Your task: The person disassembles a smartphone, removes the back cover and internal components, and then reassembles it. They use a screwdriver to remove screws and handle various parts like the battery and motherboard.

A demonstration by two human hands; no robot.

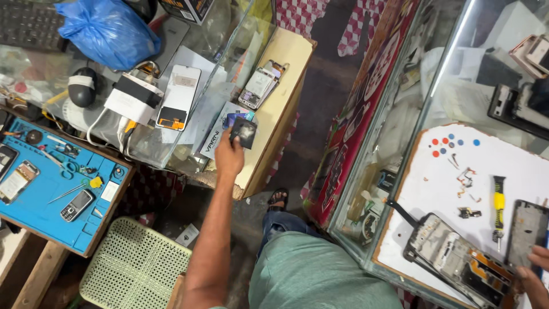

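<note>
My left hand reaches out over a low wooden shelf and grips a small dark square part at its far end. A purple card and a white printed sheet lie just beside it. My right hand rests at the bottom right corner, fingers touching a dark phone panel on a white work mat. An opened phone frame lies next to that hand.
A yellow-handled screwdriver, small screws and coloured dots lie on the white mat. A blue mat at left holds phones and tweezers. A blue plastic bag, a white phone screen and a green basket are nearby.
</note>
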